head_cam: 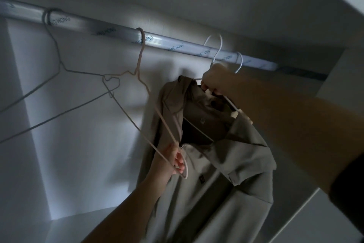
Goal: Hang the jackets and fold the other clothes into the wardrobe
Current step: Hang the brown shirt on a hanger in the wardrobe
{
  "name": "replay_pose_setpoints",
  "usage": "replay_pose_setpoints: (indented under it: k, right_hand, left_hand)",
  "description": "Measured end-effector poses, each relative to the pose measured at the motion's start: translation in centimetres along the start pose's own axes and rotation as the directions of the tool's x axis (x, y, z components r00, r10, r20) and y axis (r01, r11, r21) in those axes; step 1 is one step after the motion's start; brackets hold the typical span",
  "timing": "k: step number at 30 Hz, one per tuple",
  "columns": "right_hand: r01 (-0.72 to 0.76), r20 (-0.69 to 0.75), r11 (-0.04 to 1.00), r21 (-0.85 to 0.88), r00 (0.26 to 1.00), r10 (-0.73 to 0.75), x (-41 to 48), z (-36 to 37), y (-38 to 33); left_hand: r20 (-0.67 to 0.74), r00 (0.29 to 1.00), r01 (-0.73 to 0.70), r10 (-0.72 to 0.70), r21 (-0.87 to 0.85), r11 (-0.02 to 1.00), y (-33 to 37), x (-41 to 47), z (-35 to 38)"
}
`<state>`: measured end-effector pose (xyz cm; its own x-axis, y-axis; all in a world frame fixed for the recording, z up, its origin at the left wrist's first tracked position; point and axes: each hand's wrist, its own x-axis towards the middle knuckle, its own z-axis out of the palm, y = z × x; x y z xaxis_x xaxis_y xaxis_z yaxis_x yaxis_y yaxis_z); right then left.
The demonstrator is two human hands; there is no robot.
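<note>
Gripping the neck of a white hanger (217,50) just under its hook, the right hand (216,80) has its fingers curled tight round the wire, close below the rail (110,28). A grey-green jacket (226,173) is draped on this hanger, its collar bunched up near the hand and its body trailing down toward the lower right, inside the wardrobe. The hook stands up in front of the rail; whether it sits over the rail cannot be told. A second white hook (240,61) shows just to the right of the first, behind the hand. The left hand (173,160) reaches up from below and grips the lower corner of a pink hanger (142,47), fingers wrapped round the wire where it bends. This pink hanger is hooked on the rail near the middle and swings out at a slant toward the jacket's left edge. Further left, thin grey hangers (56,47) are hooked over the rail, their arms crossing the pink one's shoulder. The pale back wall (78,105) of the wardrobe lies behind everything.
</note>
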<state>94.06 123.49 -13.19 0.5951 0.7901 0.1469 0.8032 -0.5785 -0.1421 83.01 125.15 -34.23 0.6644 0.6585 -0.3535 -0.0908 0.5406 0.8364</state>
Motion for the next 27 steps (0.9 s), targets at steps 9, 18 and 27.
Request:
replay_pose_setpoints:
  k: [9,18,27]
  right_hand:
    - [-0.032,-0.089,0.998,-0.048,0.996,0.027,1.0,3.4,0.9]
    - [0.321,-0.359,0.801,-0.505,0.766,-0.533,-9.5,8.8,4.6]
    - [0.658,0.066,0.706,-0.262,0.742,-0.667,-10.6,15.0,6.8]
  left_hand:
    - [-0.022,0.997,-0.067,0.070,0.099,0.993,-3.6,-0.8,-1.0]
    - [-0.022,0.970,-0.227,0.242,0.277,0.934,-5.2,-1.2,-1.5]
    - [0.007,0.947,-0.306,0.320,0.314,0.899,-5.5,-0.9,-1.7]
